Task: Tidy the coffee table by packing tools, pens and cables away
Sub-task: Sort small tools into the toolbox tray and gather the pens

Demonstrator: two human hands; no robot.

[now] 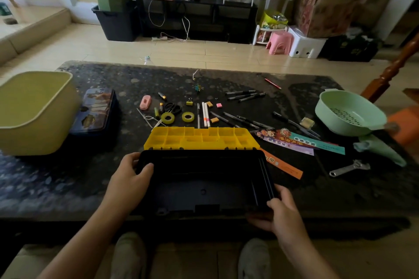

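An open black toolbox [204,183] lies at the near edge of the dark coffee table [283,190], its yellow compartment lid [200,139] folded back behind it. My left hand [130,176] grips the box's far left corner. My right hand [280,213] grips its near right corner. Beyond the lid lie several pens [244,95], two tape rolls [167,117], black scissors [173,107], batteries [161,106], binder clips [189,102], cable ties [147,119] and a pink eraser [145,102]. A metal wrench [349,168] lies at the right.
A yellow-green bin [34,113] and a blue tin [96,111] stand at the left. A green colander [349,112] sits at the right, with a green cloth [381,149] and printed paper strips [301,140] near it. A red pencil [272,83] lies at the far edge.
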